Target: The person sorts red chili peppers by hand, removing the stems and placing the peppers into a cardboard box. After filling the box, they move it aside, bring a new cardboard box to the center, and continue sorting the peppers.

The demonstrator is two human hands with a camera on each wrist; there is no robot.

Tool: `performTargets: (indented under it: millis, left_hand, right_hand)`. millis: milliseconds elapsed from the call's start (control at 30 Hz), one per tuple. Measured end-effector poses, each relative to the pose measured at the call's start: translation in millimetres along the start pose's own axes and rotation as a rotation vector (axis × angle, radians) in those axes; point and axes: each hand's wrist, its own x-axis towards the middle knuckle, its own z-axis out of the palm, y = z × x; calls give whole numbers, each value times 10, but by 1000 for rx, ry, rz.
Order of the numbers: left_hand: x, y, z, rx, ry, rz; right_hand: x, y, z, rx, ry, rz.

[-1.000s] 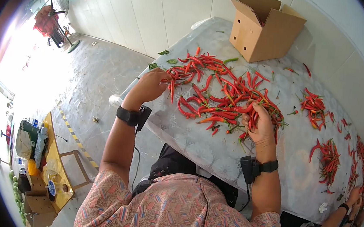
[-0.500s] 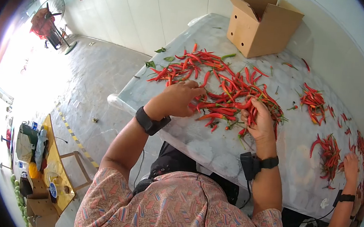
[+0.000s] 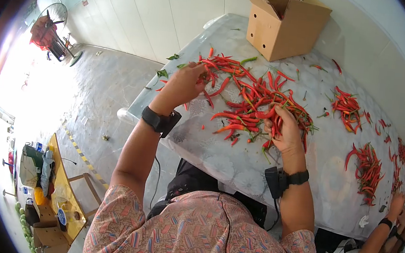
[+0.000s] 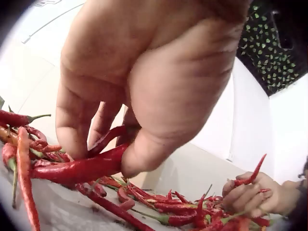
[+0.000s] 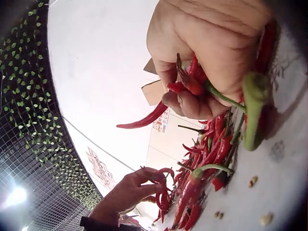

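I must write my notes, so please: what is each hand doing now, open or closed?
Left hand: closed, pinching red chilies.
Right hand: closed, holding other chilies.

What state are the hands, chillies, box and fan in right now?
Left hand: pinching a red chilli.
Right hand: fingers curled around several chillies.
Main chilli heap: loose, spread across the table.
Smaller chilli piles: loose, set apart.
Cardboard box: upright, top flaps open; contents unclear.
Floor fan: standing; running or not, I cannot tell.
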Motion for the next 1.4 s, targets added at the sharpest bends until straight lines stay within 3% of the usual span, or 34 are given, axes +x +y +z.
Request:
performTargets:
  millis: [100, 233, 300, 400, 533, 800, 867, 900, 967, 1000, 1033, 1067, 1100, 1300, 1400]
  left_hand:
    - [20, 24, -7, -85, 122, -49]
    - [-19, 234, 42, -93, 106, 27]
    - [-71, 388, 82, -103, -138, 205]
    - [-144, 683, 170, -190, -310, 310]
    - [-147, 886, 303, 48, -396, 290]
    - [-157, 679, 475, -25, -370, 254]
    - [-169, 668, 471, -61, -324, 296]
    - [-195, 653, 421, -94, -328, 278]
    - [-127, 779, 530, -183, -292, 267]
    - [-121, 782, 532, -123, -346, 260]
    - [-175, 710, 465, -43, -398, 218]
    - [-220, 692, 504, 3, -333, 217]
    - [-244, 694, 528, -20, -287, 240]
    - [-217, 697, 490, -86, -321, 183]
    - [-201, 652, 467, -80, -302, 160]
  right_hand:
    - [2, 0, -4, 8, -13, -2]
    - [22, 17, -36, 34, -13, 4]
    - [40, 30, -67, 48, -14, 9]
    - [42, 26, -87, 54, -59, 2]
    - [12, -5, -40, 60, 3, 1]
    - [35, 47, -87, 72, 2, -9]
    - [46, 33, -197, 81, -113, 46]
    - [110, 90, -271, 41, -83, 14]
    - [197, 255, -457, -766, 24, -467]
    - [151, 145, -492, -811, -3, -465]
    - [168, 98, -462, -616, 19, -338]
    - [204, 138, -385, -409, 34, -187]
    - [80, 52, -170, 25, -55, 2]
    - [12, 21, -16, 38, 40, -16]
    - [23, 25, -53, 37, -9, -16]
